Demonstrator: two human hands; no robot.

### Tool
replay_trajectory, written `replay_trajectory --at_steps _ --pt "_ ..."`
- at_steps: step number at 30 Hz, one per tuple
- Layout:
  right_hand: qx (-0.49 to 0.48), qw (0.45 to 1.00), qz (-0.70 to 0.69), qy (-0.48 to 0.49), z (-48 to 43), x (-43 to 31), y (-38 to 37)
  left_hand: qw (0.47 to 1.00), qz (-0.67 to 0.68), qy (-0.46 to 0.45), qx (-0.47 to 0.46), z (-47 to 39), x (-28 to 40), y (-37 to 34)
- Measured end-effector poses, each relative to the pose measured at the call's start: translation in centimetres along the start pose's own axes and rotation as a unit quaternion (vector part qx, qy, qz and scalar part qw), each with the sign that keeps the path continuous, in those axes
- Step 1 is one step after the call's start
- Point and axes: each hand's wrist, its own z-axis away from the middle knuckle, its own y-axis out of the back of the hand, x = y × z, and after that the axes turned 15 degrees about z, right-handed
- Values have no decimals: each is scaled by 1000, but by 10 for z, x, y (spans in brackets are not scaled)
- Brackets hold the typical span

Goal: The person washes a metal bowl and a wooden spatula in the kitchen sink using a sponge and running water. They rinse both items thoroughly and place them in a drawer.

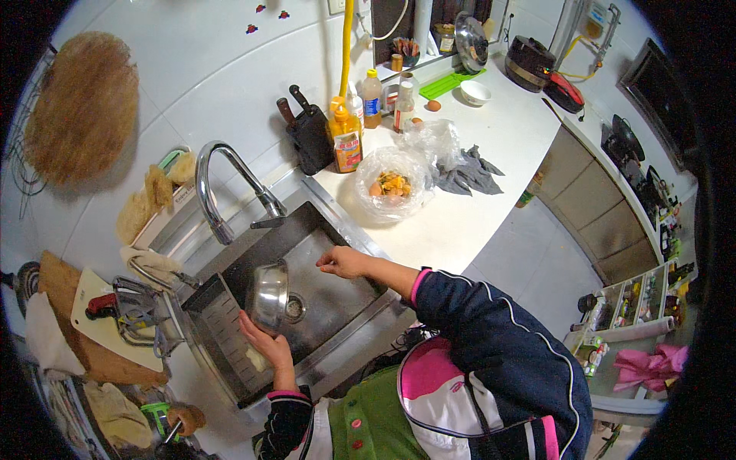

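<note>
My left hand point(271, 348) holds a shiny metal bowl point(270, 293) at its lower rim, over the sink. The bowl is tipped on its side, and its inside cannot be fully seen. Above the right part of the stainless steel sink basin point(339, 305) is my right hand point(344, 262), its fingers drawn together with nothing visible in them. The sink drain point(295, 307) shows beside the bowl. A chrome faucet point(215, 190) arches over the basin; no water is seen running. Close to my left wrist, a pale piece point(256, 359) rests in the slotted side tray point(221, 336).
On the white counter point(437, 230), a plastic bag point(394, 184) holds eggshells and scraps beside a grey cloth point(472, 172). A knife block point(310, 138), a yellow pump bottle point(346, 141) and a white bowl point(475, 92) stand behind. Cutting boards point(115, 322) lean at the left.
</note>
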Motion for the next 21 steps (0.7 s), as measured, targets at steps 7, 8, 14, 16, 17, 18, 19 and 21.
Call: replay_trajectory --at_steps 7,8,14,16,17,18,19,21 --pt "71 996 -35 -34 72 29 37 999 16 -26 28 7 10 -7" --pt "87 993 -66 -48 79 32 47 999 -2 -32 12 6 14 -8" --pt "285 948 -90 -108 104 87 120 996 67 -30 58 8 12 -18" --pt "422 895 47 -136 112 125 146 990 107 13 87 12 3 -28" --pt "483 856 107 -152 116 141 162 986 124 34 106 13 0 -31" --pt "515 821 178 -171 116 163 178 978 151 79 124 18 -3 -33" --pt "542 779 249 -192 118 186 189 966 179 123 143 23 -7 -37" --pt "527 742 278 -309 112 217 212 939 186 204 203 32 -8 -44"
